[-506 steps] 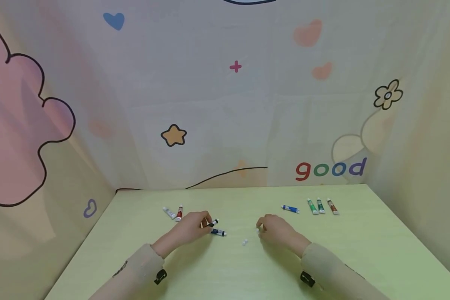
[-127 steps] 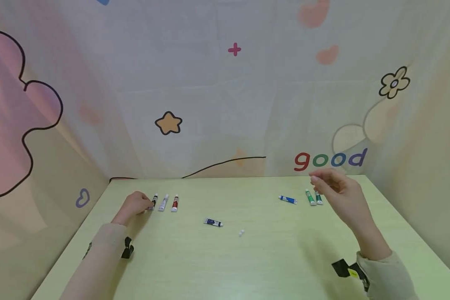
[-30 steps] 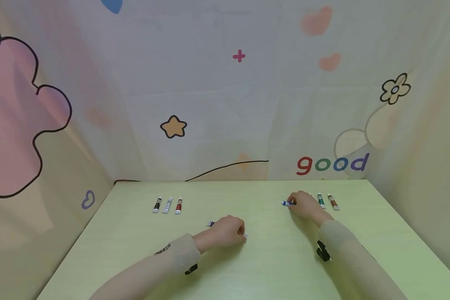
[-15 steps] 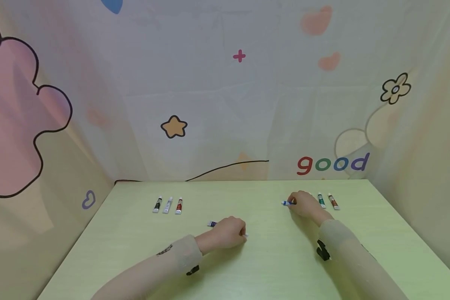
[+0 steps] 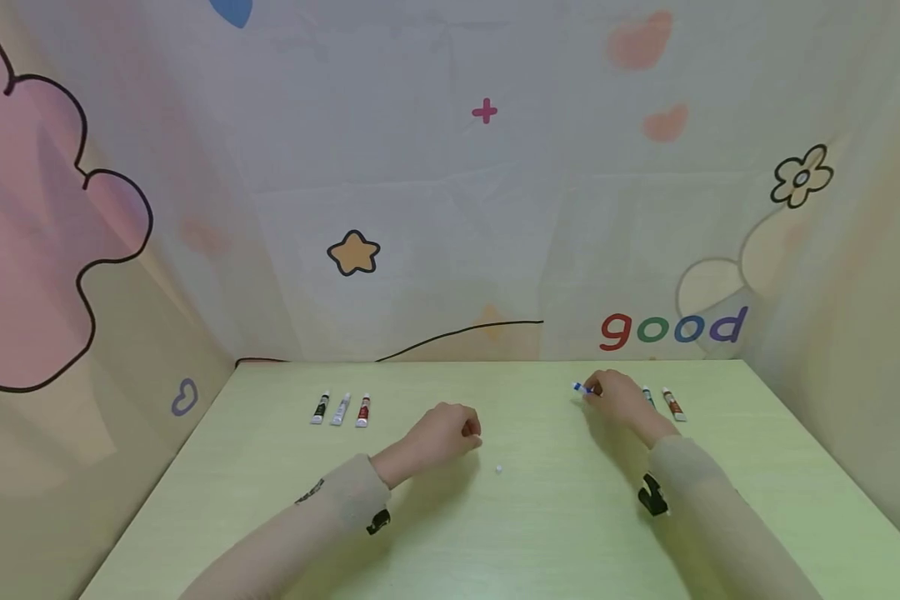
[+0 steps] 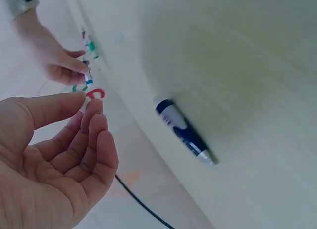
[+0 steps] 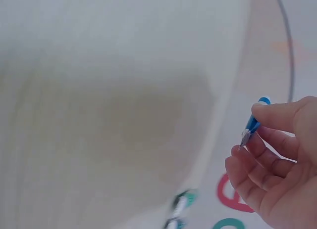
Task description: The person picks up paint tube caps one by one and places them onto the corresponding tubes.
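My right hand [image 5: 617,396] pinches a small blue paint tube [image 7: 251,124] between thumb and fingers, up off the table near its back edge. My left hand [image 5: 441,433] hovers over the table's middle with loosely curled fingers, thumb and index tips close together. Nothing shows between them in the left wrist view. Below it lies a dark blue paint tube [image 6: 181,131], hidden behind the hand in the head view. A tiny white piece [image 5: 498,469] sits on the table, right of the left fingertips.
Black [image 5: 320,408], white [image 5: 341,410] and red [image 5: 363,410] paint tubes lie side by side at back left. Dark green [image 5: 648,397] and brown [image 5: 673,404] tubes are at back right. A light green tube [image 7: 184,200] is near them, hidden by my right hand in the head view.
Half a second ago my left hand was at the white piece; it has moved up and left from it. My right hand has lifted the blue tube. Longer ago, the black tube joined the left row.
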Action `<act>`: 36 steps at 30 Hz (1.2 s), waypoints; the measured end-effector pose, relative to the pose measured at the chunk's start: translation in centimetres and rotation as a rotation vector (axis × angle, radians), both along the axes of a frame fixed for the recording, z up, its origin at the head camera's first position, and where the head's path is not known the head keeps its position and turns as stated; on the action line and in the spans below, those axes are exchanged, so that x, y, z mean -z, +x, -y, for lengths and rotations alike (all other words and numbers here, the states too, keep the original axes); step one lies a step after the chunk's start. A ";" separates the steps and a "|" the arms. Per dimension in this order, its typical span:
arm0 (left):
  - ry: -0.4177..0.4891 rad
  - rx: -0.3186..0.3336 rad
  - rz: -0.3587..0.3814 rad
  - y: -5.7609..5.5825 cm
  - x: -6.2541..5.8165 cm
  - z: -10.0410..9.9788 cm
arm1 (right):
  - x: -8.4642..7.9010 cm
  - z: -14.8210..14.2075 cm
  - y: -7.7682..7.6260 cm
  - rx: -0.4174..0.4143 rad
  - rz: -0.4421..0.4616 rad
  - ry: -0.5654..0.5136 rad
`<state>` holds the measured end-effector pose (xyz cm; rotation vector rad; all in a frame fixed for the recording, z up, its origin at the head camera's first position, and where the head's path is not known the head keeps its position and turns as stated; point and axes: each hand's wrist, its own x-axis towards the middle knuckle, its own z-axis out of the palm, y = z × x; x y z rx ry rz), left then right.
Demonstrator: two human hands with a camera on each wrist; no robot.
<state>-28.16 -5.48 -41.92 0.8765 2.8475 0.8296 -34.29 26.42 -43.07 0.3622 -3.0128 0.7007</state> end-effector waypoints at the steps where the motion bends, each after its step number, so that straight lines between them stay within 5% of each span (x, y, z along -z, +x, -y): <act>1: 0.021 -0.001 -0.004 -0.1 -0.2 0.1 | -0.3 0.1 0.1 -0.002 -0.013 -0.016; 7: 0.114 -0.025 -0.023 -0.8 -2.0 0.7 | -2.9 0.6 1.2 -0.022 -0.106 -0.092; 17: 0.256 -0.103 -0.107 -1.1 -6.9 2.3 | -7.7 2.1 4.0 -0.069 -0.287 -0.188; 26: 0.389 -0.089 -0.193 0.8 -9.6 3.7 | -10.6 4.6 7.4 -0.148 -0.468 -0.286; 36: 0.498 -0.023 -0.235 3.9 -11.4 3.5 | -11.8 7.4 10.3 -0.298 -0.669 -0.365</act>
